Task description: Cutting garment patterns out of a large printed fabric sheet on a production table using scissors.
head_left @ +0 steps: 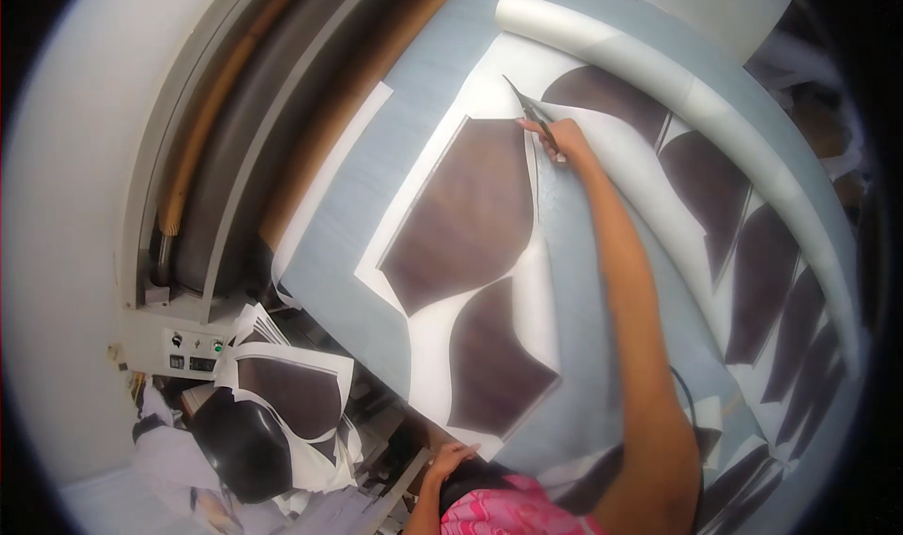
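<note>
In the head view my right hand (pixel 562 142) is shut on black-handled scissors (pixel 527 107), blades pointing up-left along a white printed sheet (pixel 513 65) with dark brown pattern shapes. Beside the scissors lies a large cut piece bearing a brown shape (pixel 456 206); below it is a second, curved brown shape (pixel 494 366). My left hand (pixel 453 460), low in the middle, grips the lower edge of this piece with curled fingers. The rest of the printed sheet curves down to the right, its upper edge rolled into a long white tube (pixel 658 74). All lie on a blue-grey table surface (pixel 593 375).
At the left stands a machine with long rollers (pixel 226 140) and a control panel (pixel 193 352). Below it a pile of cut printed pieces (pixel 287 394) rests by a black rounded object (pixel 235 441) and pale crumpled material (pixel 169 460). Further dark printed shapes lie along the right.
</note>
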{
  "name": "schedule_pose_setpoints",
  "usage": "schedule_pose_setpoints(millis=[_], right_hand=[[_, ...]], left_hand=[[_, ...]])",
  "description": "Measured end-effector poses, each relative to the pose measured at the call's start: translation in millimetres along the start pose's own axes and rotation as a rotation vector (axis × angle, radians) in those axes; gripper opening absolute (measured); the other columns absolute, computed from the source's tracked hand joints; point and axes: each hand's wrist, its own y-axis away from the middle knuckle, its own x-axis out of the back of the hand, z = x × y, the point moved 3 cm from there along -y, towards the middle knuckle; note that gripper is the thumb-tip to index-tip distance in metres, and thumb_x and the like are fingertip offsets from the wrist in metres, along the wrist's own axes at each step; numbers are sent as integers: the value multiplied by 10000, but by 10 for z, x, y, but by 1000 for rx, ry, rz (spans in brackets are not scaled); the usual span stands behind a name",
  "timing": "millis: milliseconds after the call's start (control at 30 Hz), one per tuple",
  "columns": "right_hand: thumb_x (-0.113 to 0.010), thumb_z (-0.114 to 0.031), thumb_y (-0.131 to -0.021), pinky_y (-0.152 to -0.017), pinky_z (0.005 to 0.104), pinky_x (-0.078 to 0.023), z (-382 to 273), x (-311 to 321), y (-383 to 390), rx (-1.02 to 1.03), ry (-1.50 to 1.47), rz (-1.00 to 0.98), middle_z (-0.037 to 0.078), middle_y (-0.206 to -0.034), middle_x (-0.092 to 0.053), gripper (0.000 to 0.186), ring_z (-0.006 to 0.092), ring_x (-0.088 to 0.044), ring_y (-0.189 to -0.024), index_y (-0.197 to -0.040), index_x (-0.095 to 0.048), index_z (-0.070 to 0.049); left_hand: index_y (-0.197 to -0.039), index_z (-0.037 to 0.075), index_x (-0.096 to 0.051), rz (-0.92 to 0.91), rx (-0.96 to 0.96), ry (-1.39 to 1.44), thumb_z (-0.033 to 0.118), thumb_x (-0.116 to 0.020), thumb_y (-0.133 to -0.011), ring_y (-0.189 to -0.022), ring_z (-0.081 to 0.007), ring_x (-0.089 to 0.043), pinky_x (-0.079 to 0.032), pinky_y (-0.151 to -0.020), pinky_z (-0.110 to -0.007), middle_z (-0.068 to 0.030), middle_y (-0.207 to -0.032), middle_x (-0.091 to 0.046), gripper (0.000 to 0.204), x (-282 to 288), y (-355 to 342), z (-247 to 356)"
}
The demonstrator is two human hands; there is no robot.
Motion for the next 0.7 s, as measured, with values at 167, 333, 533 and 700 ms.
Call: schedule_pose_setpoints(millis=[167,333,533,700], right_hand=[[-859,-597,-624,-431,300,-394,-268,-66,-522,54,149,89,42,-465,-506,631,155,-493,-400,-534,-558,-50],[-838,-607,-643,-526,345,-480,-298,-224,-437,315,334,270,104,-514,-587,663,222,-577,-467,-580,-621,16],[-842,-418,-762,-462,336,-299,-36,-544,1107,439,94,181,0,-497,-393,566,87,-344,-503,-576,-510,0],[-854,-263,-790,-480,294,-275,942,-699,3139,287,46,68,-44,-573,-398,426,61,-336,-561,-623,-567,5]], left_hand=[[-856,10,-733,-24,4,29,427,-790,-832,-757,-100,-605,-468,-706,-232,-33,-809,-683,422,-42,-1,-208],[-839,16,-730,-61,73,-30,405,-773,-853,-739,-97,-591,-461,-666,-249,-35,-789,-672,392,-247,207,-72],[-859,11,-738,-102,-86,-180,379,-770,-872,-672,-82,-589,-478,-632,-233,-24,-739,-667,370,-27,26,-20],[-1016,85,-780,-390,-375,-376,383,-780,-856,-626,-85,-567,-472,-575,-246,-1,-772,-687,339,-160,110,-70]])
